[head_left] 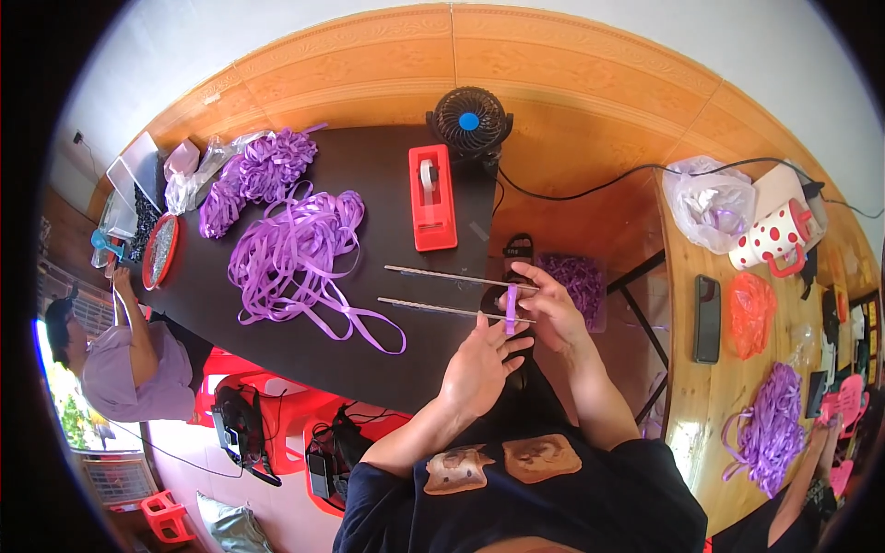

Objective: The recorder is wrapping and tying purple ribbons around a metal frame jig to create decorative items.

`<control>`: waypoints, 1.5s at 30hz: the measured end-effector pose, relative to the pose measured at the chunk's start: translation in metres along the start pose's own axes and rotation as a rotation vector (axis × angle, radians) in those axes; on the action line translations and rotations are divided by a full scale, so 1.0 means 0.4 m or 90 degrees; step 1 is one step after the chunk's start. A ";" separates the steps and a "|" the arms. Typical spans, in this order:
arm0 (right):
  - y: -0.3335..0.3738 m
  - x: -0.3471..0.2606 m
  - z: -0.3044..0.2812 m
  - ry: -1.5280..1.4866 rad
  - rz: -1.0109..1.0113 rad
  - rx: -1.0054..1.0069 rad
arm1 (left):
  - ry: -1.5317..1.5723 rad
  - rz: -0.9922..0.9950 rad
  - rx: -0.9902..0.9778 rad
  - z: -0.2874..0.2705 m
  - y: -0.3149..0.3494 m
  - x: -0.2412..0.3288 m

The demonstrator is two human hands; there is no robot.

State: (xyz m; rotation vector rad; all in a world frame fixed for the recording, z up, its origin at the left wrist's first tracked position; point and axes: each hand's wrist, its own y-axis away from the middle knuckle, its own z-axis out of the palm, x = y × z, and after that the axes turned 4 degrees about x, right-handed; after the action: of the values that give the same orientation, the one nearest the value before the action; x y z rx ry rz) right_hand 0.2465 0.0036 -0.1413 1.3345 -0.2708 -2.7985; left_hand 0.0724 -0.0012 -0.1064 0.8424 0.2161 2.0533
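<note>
Dark table (383, 184) | purple ribbon (512, 311) across rods (442, 276) | right fingers (527, 270) part-closed on rods | left fingers (517, 346) spread, hold unclear

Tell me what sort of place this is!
Probably a small craft workroom, maybe in someone's home: purple ribbon lies heaped on a dark table, and a red tape dispenser sits nearby.

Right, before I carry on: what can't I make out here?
Head view: how the purple ribbon sits on the rods; the right hand partly hides it.
Head view: whether the left hand grips the lower rod; contact too small to tell.
Head view: most contents of the plastic bag, behind its crumpled side.
Head view: most of the co-worker at far right, cut off by the picture's edge.
</note>
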 end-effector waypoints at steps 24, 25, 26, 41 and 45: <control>-0.029 0.075 0.027 -0.421 0.031 -0.174 | 0.014 0.010 -0.014 -0.009 -0.003 -0.005; -0.031 0.073 0.026 -0.423 0.028 -0.174 | 0.018 0.011 -0.012 -0.008 -0.004 -0.005; -0.034 0.072 0.025 -0.404 0.035 -0.180 | 0.021 0.011 -0.010 -0.007 -0.004 -0.005; -0.062 0.085 -0.013 -0.301 0.026 -0.213 | 0.001 0.001 0.018 0.010 0.001 0.002; -0.066 0.092 -0.023 -0.308 -0.010 -0.218 | -0.005 -0.001 0.015 0.011 0.002 0.004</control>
State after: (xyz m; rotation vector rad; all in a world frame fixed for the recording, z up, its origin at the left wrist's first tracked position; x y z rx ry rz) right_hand 0.2317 0.0244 -0.1796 0.5870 0.2062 -2.9602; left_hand 0.0739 -0.0012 -0.1018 0.8647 0.2377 2.0502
